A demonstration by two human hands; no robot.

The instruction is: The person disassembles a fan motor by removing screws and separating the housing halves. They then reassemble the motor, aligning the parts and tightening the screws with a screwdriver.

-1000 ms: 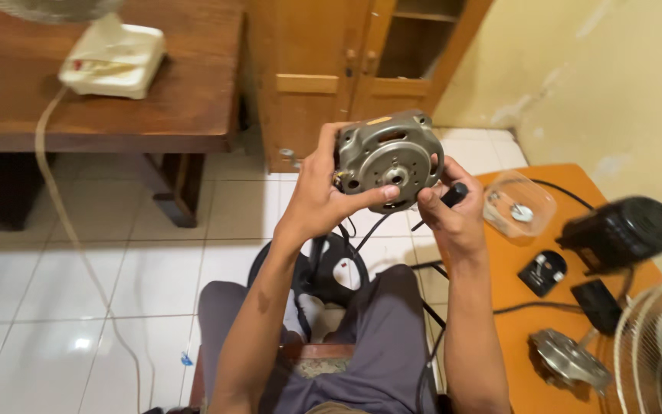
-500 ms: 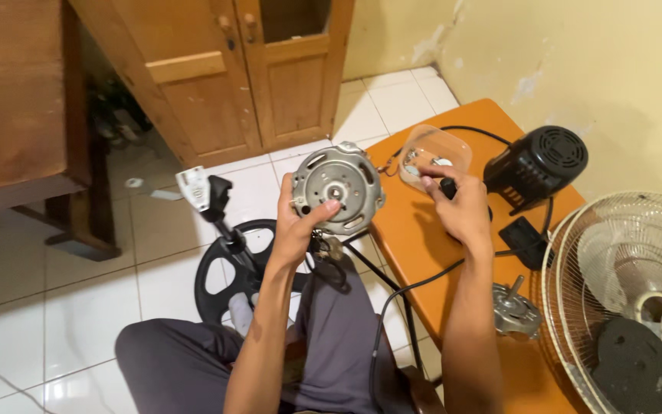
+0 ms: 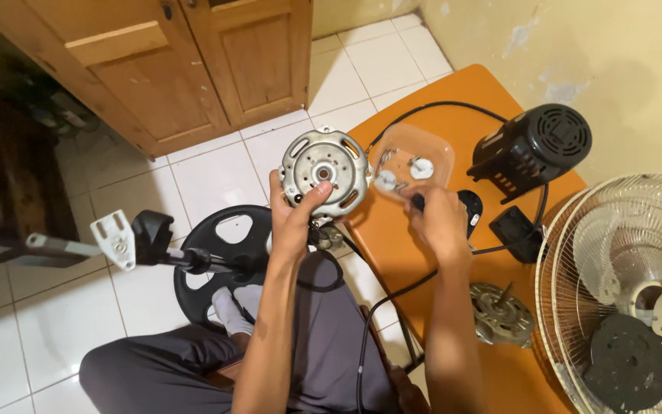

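Our left hand gripped the silver motor housing, thumb across its face. Our right hand pinched a dark tool beside the clear tray on the orange counter.

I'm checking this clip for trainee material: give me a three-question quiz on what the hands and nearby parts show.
1. True or false: the left hand holds the silver fan motor housing above the floor.
2. Where is the right hand? A) on the fan grille B) at the clear plastic dish, holding a black-handled tool C) on the cabinet door
3. What black part stands at the far end of the orange table?

Key: 1 true; 2 B; 3 the black motor cover.
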